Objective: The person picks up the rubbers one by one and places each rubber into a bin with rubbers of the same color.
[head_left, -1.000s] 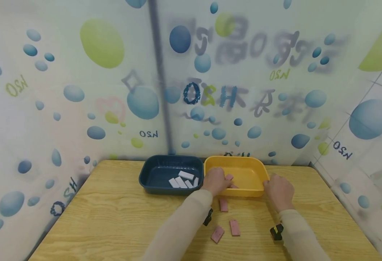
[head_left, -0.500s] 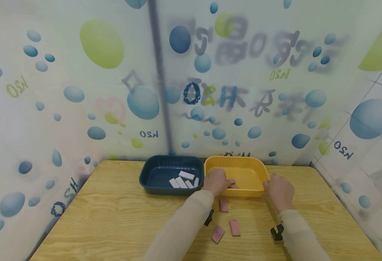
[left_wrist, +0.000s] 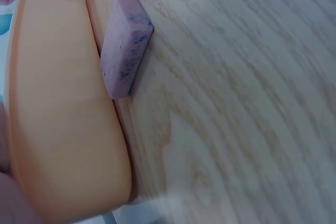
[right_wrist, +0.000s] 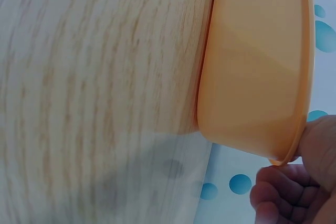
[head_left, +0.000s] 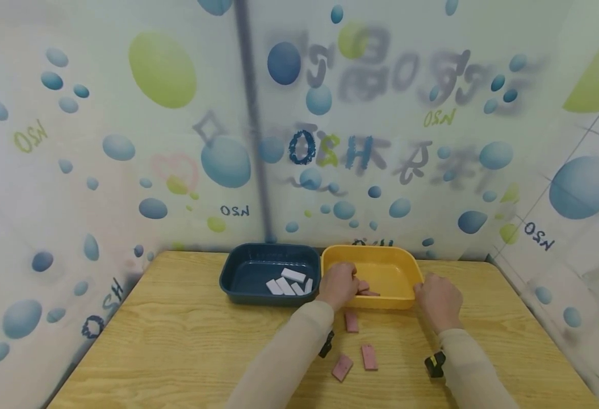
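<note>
My right hand (head_left: 439, 301) pinches the right rim of the yellow tray (head_left: 381, 267); in the right wrist view its thumb and curled fingers meet at the tray's corner. My left hand (head_left: 337, 285) reaches over the near left part of this tray, its fingertips mostly hidden. I cannot tell whether they hold anything. Beside them, a few pink blocks (head_left: 363, 286) lie in the tray. On the table, a pink rectangular block (left_wrist: 123, 45) with dark smudges rests close to the tray's near wall. Nearer to me lie two more pink blocks, one upright (head_left: 369, 357) and one slanted (head_left: 342, 367).
A dark blue tray (head_left: 243, 295) stands directly left of the yellow one, with several white blocks (head_left: 293, 275) inside. Both trays sit near the back edge of the wooden table (head_left: 176, 341). Behind is a patterned curtain (head_left: 217, 85).
By the left fingertips, the pink blocks in the yellow tray have shifted slightly right and down, and more of them shows. The right hand keeps its place on the rim.
</note>
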Available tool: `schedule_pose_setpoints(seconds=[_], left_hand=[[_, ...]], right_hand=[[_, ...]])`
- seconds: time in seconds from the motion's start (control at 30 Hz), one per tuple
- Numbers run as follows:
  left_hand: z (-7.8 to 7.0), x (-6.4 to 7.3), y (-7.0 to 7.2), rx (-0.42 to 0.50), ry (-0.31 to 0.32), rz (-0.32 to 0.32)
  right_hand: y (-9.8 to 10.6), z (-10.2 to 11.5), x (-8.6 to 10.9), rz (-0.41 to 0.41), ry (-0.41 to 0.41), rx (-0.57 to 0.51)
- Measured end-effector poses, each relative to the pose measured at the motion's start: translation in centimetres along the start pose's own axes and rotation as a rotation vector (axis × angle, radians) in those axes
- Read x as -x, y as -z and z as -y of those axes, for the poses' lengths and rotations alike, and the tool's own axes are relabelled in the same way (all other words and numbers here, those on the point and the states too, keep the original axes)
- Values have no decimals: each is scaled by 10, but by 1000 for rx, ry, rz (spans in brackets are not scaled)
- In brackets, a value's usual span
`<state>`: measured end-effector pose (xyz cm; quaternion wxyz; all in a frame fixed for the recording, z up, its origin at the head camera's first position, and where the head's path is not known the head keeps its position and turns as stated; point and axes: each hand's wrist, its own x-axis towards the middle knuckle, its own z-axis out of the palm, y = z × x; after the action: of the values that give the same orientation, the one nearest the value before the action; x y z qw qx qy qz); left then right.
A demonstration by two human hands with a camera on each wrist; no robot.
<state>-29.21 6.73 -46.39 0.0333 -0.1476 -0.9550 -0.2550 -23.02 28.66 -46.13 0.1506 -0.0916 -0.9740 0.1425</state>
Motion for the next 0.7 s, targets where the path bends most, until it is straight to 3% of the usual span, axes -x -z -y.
schedule_pose_setpoints(seconds=[0.4,0.7], left_hand=[[6,7,7,55,-142,2],[3,24,24,52,-288,-15]], right_hand=[[-2,0,-1,-7,5,20],[-1,0,0,-1,6,19]])
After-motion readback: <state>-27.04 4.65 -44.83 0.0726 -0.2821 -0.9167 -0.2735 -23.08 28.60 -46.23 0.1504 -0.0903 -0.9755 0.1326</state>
